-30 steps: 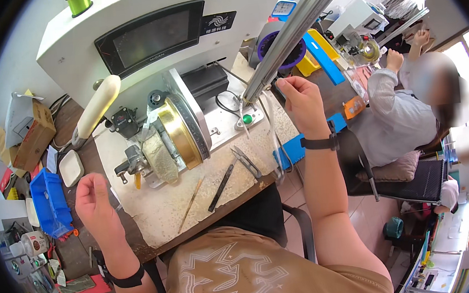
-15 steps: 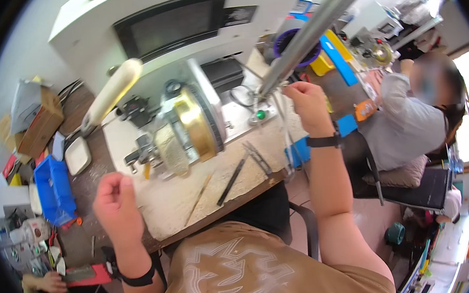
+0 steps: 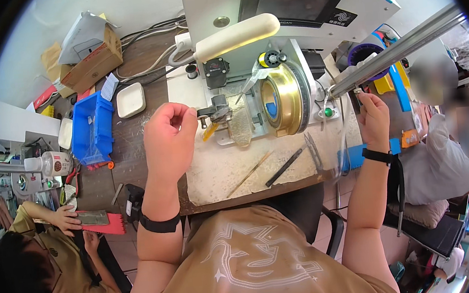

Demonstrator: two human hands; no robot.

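Left hand [image 3: 168, 144]: beside the left end of the metal clamp [image 3: 221, 109], its grip drawn together, thumb against curled fingers; whether anything thin lies between them, I cannot tell.
Right hand [image 3: 375, 120]: raised just below the lower part of the slanting metal pole [image 3: 399, 48], its grip together in a pinch at thumb and forefinger; what it may hold is too small to tell.
Metal clamp: on the machine's left side, between the left hand and the pale translucent piece [image 3: 241, 124].
Brass wheel [image 3: 285, 103]: right of the translucent piece, upright, its round face turned left.
White lamp [image 3: 239, 37]: stretched above the clamp, below the dark screen [image 3: 293, 0].
Green button [image 3: 328, 112]: right of the wheel, near the right hand.
Pale sheet [image 3: 210, 183]: on the desk [image 3: 142, 79], bearing a thin stick [image 3: 250, 174], a black tool [image 3: 285, 167] and tweezers [image 3: 313, 152].
Blue bin [image 3: 92, 128]: left of the left hand, beside a white dish [image 3: 130, 101].
Co-workers: one at left, with a hand [image 3: 67, 218] on a grey slab [image 3: 93, 217]; another at right in a grey sleeve [image 3: 440, 139].
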